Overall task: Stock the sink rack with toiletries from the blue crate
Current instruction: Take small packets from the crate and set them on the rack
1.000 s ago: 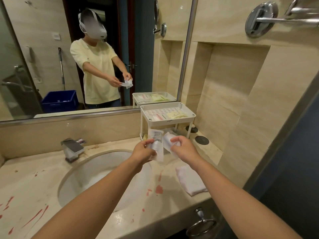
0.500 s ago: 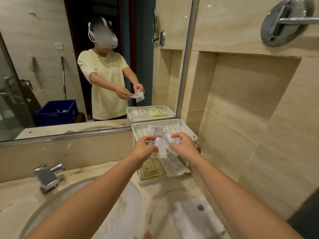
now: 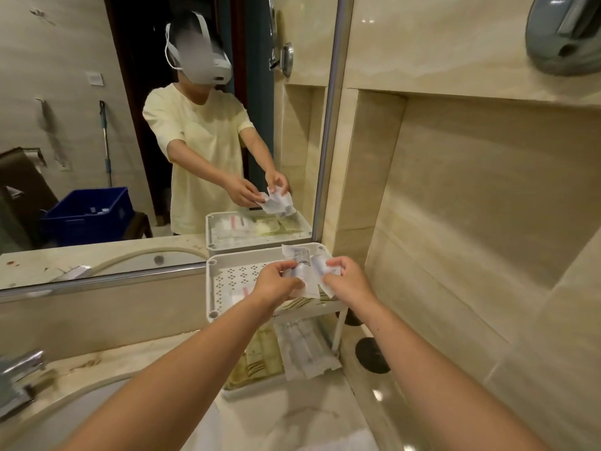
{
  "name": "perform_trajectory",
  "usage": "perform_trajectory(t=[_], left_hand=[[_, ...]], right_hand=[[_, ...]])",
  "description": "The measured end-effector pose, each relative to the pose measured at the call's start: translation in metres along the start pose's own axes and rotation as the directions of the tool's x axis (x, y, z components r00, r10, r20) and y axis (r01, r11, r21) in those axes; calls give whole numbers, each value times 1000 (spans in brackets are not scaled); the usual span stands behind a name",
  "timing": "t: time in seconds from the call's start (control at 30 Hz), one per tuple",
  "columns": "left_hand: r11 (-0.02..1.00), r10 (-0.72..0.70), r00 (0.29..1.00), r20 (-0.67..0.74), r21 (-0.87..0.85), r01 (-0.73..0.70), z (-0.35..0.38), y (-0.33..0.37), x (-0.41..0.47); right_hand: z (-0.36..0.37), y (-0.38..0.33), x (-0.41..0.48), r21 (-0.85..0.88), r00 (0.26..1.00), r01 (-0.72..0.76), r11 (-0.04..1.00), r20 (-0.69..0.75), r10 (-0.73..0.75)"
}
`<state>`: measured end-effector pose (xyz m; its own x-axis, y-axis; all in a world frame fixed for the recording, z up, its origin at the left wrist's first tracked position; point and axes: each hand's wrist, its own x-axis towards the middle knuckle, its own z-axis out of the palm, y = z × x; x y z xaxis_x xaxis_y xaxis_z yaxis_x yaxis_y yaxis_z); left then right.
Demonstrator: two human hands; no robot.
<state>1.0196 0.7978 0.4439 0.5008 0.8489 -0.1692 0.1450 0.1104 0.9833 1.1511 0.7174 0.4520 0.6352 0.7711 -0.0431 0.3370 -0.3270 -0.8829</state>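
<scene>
Toiletry packets [image 3: 303, 260] now hang over the top tier [image 3: 239, 275] of the sink rack [image 3: 212, 315], one pinched in the left hand [image 3: 276, 283] and one in the right hand [image 3: 349, 283]. Each grip is clamped on its packet and neither has let go. A second ago the same pair was held lower, in front of the rack and over the tabletop [image 3: 312, 415] (the head has leaned in too). The carry looks done, so release is what remains. The top tier and lower tier [image 3: 266, 356] already hold sachets. The blue crate [image 3: 87, 213] shows only in the mirror [image 3: 65, 92], well behind.
</scene>
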Motion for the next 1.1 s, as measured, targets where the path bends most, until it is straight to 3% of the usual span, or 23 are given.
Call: perform_trajectory(t=[0.23, 0.37, 0.5, 0.63, 0.9, 1.1], left_hand=[[999, -31, 999, -11, -8, 31, 22, -7, 40], [999, -51, 998, -35, 2, 51, 27, -12, 55], [998, -38, 998, -43, 41, 40, 33, -14, 62], [997, -24, 999, -39, 74, 27, 37, -16, 64], [936, 47, 999, -26, 352, -35, 39, -22, 68], [786, 50, 997, 53, 614, -71, 42, -23, 66]], right_hand=[[-2, 25, 45, -19, 998, -55, 998, 39, 56], [4, 35, 59, -141, 999, -43, 989, -9, 42], [5, 37, 62, -378, 996, 24, 926, -69, -54], [2, 39, 58, -397, 998, -19, 918, -58, -4], [-3, 41, 54, -450, 985, 28, 893, -141, -102], [-1, 41, 47, -445, 986, 64, 893, -107, -124]])
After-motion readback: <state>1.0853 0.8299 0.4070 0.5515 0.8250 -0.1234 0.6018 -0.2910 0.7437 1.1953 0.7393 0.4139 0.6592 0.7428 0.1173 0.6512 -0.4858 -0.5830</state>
